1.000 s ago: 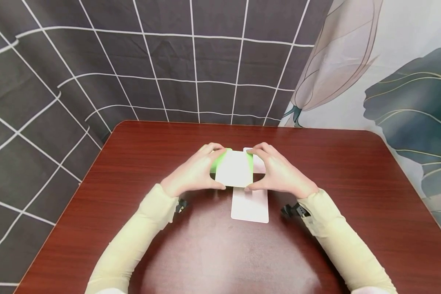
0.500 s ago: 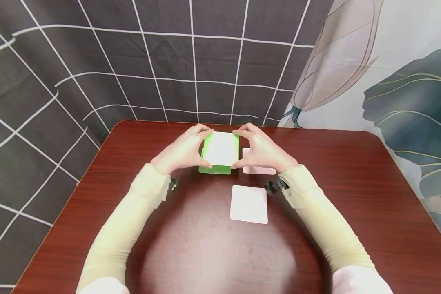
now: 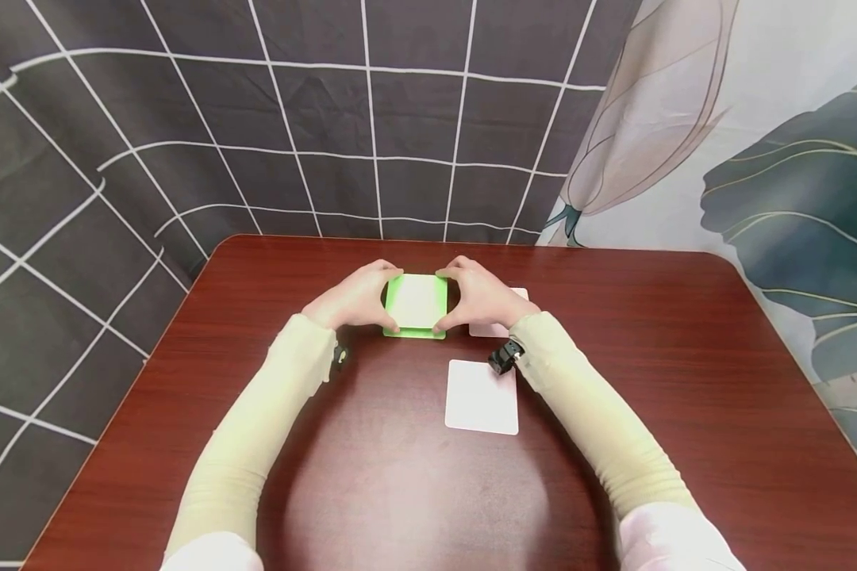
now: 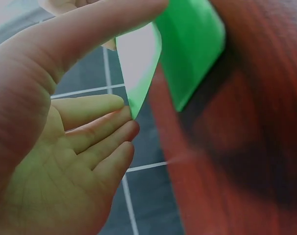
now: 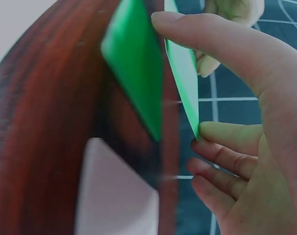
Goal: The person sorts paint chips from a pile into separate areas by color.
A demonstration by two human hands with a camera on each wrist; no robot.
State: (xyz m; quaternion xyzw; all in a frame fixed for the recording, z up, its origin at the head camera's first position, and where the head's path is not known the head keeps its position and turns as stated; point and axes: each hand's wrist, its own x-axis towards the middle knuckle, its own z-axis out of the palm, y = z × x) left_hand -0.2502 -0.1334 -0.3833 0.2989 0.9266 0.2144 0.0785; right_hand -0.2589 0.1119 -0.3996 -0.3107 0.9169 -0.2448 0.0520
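A thin square green card [image 3: 416, 301], washed white by glare, is held level between both hands in the head view. My left hand [image 3: 357, 297] pinches its left side and my right hand [image 3: 478, 297] its right side, each with thumb at the near corner and fingers at the far one. Just beneath lies a second green card [image 3: 414, 334], its near strip showing. In both wrist views a gap separates the held card [image 4: 138, 63] from the lower green card [image 5: 134, 63]. Beside it to the right is a pale pink card [image 3: 489, 330], partly covered by my right hand.
Nearer on the dark red wooden table [image 3: 414, 476] lies another pale square card [image 3: 482, 400], close to the right wrist camera [image 3: 505, 357]. A dark grid-patterned curtain [image 3: 314, 103] hangs behind the table's far edge, with a leaf-patterned cloth [image 3: 778, 174] at right.
Both hands have carried the held card left and away from the near pale card. Over the last half second it has come down closer to the lower green card.
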